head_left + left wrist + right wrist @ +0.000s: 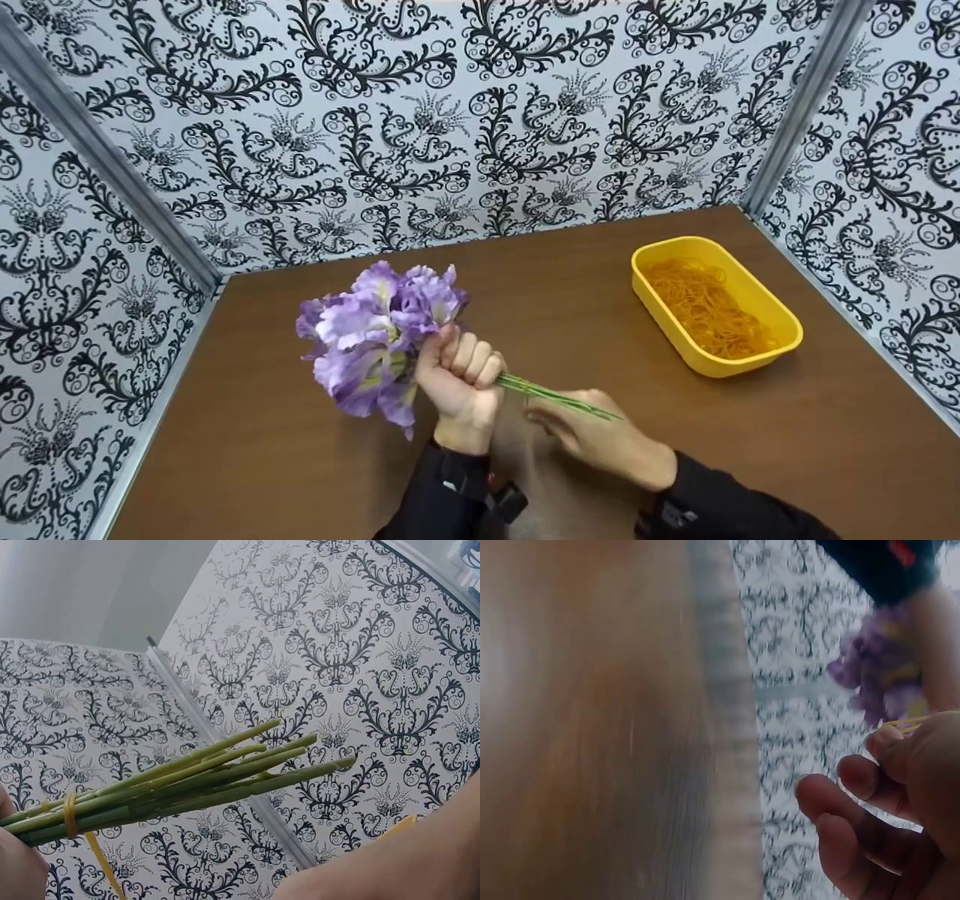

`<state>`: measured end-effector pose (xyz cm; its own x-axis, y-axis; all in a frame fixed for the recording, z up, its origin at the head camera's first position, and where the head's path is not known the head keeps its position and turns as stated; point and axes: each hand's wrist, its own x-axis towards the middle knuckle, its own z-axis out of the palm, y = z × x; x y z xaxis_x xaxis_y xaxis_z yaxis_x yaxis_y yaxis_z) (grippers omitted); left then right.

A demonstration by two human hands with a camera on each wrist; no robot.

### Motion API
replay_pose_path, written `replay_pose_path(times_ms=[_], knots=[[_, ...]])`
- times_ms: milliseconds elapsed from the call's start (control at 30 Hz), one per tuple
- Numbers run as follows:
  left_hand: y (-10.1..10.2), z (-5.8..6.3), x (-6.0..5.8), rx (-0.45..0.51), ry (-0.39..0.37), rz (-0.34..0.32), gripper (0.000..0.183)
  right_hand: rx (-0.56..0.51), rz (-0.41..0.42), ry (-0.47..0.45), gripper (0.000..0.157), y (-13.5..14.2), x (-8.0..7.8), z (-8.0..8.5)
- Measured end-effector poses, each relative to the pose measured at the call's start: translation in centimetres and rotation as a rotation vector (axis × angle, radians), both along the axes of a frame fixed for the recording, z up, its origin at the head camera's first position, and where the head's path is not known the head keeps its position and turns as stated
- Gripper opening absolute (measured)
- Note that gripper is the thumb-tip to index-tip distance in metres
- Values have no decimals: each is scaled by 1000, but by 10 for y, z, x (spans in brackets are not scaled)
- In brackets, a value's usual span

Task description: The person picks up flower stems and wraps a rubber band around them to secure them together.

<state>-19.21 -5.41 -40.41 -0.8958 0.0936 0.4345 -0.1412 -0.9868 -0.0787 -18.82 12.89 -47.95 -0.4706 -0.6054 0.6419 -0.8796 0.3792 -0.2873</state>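
Observation:
A bunch of purple flowers (375,330) is gripped by my left hand (465,379), its fingers curled round the stems just below the blooms. The green stems (559,397) stick out to the right, bare ends apart. Round them, close to the left hand, sits a yellow rubber band (70,815), with a stretched strand running down from it. My right hand (600,439) is beside and below the stems. In the right wrist view its thumb and forefinger pinch the pulled strand of the rubber band (909,722), while the other fingers are loosely curled.
On the right of the brown table (570,300) stands a yellow plastic tub (784,341) holding a heap of loose rubber bands (709,307). Patterned black-and-white panels (420,150) with metal corner posts close off the back and both sides.

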Motion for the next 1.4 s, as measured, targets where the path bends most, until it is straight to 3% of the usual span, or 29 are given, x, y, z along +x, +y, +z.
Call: replay_pose_path(times_ms=[167, 333, 500, 700, 1100, 1267, 1400], knots=[[-4, -2, -3, -26, 13, 72, 48, 52, 102, -2, 6, -9, 18, 4], [-9, -4, -8, -72, 88, 175, 49, -17, 222, -73, 7, -11, 29, 21], [-12, -7, -12, -170, 180, 281, 50, -70, 262, -69, 8, -5, 36, 38], [-13, -16, -16, -273, 251, 254, 51, -144, 269, -53, 19, 4, 39, 56], [-15, -19, -17, -346, 109, 289, 50, -287, 324, -33, 17, 17, 44, 84], [-12, -16, -15, -377, 80, 299, 50, -340, 265, -59, 12, 29, 38, 88], [-9, -14, -11, -368, 97, 260, 52, -356, 184, -59, 18, 39, 33, 90]])
